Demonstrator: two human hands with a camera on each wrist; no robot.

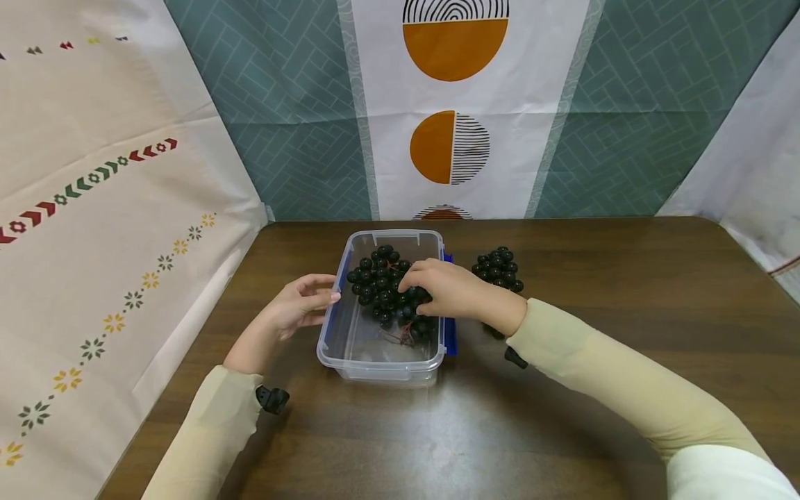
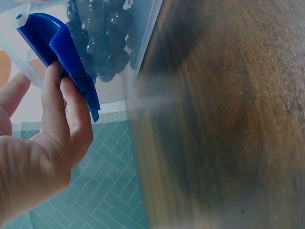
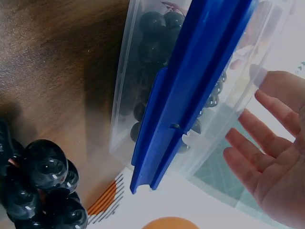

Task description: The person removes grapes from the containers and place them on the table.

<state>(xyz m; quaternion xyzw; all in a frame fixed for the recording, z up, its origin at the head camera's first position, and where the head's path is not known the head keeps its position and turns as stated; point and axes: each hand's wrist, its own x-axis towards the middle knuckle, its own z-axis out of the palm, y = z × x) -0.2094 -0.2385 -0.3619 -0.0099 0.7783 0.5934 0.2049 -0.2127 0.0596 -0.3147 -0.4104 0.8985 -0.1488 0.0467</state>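
Note:
A clear plastic container [image 1: 381, 362] with blue side latches stands on the table, holding dark grapes [image 1: 378, 285] with reddish stems. At its left side my left hand [image 1: 300, 305] grips the rim, the thumb on the edge; in the left wrist view its fingers lie by a blue latch [image 2: 62, 45]. Over the right rim reaches my right hand [image 1: 453, 288], bent above the grapes. Its fingers look spread and loose in the right wrist view, with no grape visible between them. Another grape bunch [image 1: 496, 267] lies right of the container, partly behind my right wrist.
The brown wooden table [image 1: 625, 312] runs back to a hanging teal and white cloth [image 1: 287, 104]. A white patterned cloth [image 1: 125, 243] borders the left side, and a pale cloth [image 1: 744, 173] hangs at the right.

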